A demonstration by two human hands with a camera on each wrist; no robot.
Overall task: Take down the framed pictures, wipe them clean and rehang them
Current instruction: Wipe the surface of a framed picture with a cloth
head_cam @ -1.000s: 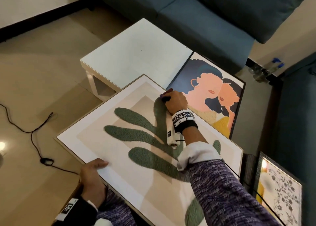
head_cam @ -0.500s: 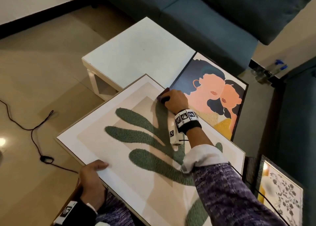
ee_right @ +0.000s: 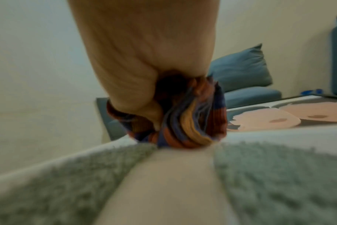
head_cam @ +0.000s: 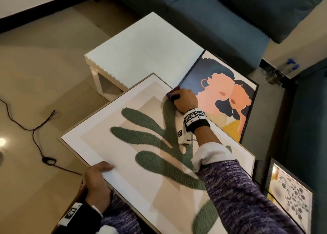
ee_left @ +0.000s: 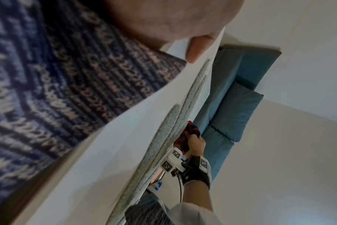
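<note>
**Wiping the far corner of the leaf picture**

Our right hand [head_cam: 185,100] bunches a striped cloth [ee_right: 185,121] in curled fingers and presses it on the leaf picture [head_cam: 109,145] near its far edge. Our left hand [head_cam: 96,180] clamps the near edge, thumb on top (the picture rests tilted on our lap). Pressing hard so far out could, we judge, tip the frame onto the portrait picture [head_cam: 221,92] just beyond. The white table [head_cam: 141,49] offers open room ahead.

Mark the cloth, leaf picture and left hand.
cloth [ee_right: 190,121], right wrist view, bunched striped folds.
leaf picture [head_cam: 99,138], head view, white mat near its left corner.
left hand [head_cam: 96,184], head view, back of the hand.
</note>
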